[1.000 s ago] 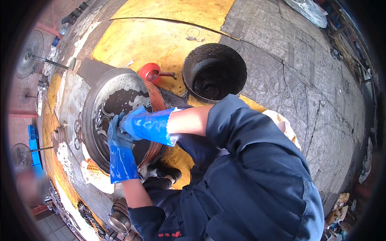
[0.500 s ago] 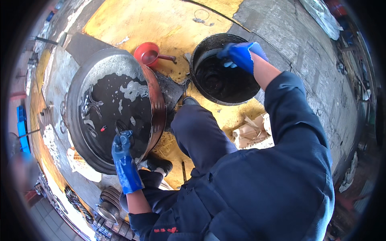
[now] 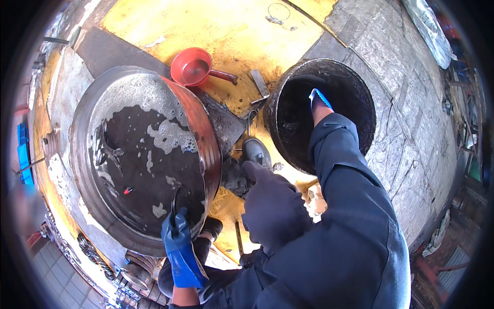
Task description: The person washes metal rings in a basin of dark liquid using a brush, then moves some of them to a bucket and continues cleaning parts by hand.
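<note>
Black bucket (image 3: 361,98) surrounds right hand (image 3: 320,96), grip unclear; left grip (image 3: 177,237) clasps dark strip (image 3: 175,200) over tub's (image 3: 199,123) foamy liquid (image 3: 131,141).

Brightly lit patchwork floor (image 3: 399,201)
Yellow sheeting (image 3: 231,33) at top centre, scuffed grey sheeting (image 3: 411,118) at right, grey tiles (image 3: 62,275) at lower left.

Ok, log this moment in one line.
left hand: blue-gloved, holding dark curved piece over round foamy tub; right hand: mostly hidden, inside round black bucket; round red dipper: beside tub
</note>
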`<state>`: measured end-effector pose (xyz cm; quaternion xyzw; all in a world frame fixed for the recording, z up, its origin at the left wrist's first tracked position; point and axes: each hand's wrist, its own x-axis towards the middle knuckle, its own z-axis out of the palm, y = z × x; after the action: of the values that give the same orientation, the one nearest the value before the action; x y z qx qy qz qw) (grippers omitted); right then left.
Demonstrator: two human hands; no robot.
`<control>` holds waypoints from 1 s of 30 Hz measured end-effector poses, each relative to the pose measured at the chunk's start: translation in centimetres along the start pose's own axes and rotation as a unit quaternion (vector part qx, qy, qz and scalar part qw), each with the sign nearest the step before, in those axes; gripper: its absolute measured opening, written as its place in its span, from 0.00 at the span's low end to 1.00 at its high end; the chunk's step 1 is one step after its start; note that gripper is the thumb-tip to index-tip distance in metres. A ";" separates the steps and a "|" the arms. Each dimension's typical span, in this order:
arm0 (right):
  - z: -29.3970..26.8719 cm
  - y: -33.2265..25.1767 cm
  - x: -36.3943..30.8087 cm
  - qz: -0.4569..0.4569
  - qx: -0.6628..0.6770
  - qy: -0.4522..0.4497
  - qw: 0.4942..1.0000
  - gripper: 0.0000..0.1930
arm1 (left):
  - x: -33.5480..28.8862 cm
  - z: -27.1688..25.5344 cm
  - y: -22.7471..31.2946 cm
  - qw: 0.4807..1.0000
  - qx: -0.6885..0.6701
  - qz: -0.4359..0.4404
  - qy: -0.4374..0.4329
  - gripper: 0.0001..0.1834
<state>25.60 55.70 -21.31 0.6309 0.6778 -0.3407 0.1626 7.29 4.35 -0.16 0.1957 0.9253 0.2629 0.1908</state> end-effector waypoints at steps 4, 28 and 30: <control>0.0 -0.3 1.0 -0.045 -0.142 -0.029 0.988 0.23 | 0.3 -0.1 1.6 0.998 0.053 0.025 -0.021 0.19; 1.4 -0.7 0.7 -0.225 -0.218 0.038 0.949 0.25 | 0.5 0.2 2.1 0.998 0.043 -0.038 -0.030 0.18; 2.2 -1.3 1.1 -0.214 -0.232 0.107 0.943 0.23 | 0.4 0.0 1.9 0.998 0.036 -0.033 -0.028 0.17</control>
<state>23.71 55.11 -23.29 0.4490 0.8702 -0.1315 0.1543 7.45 6.02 0.75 0.1789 0.9343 0.2178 0.2183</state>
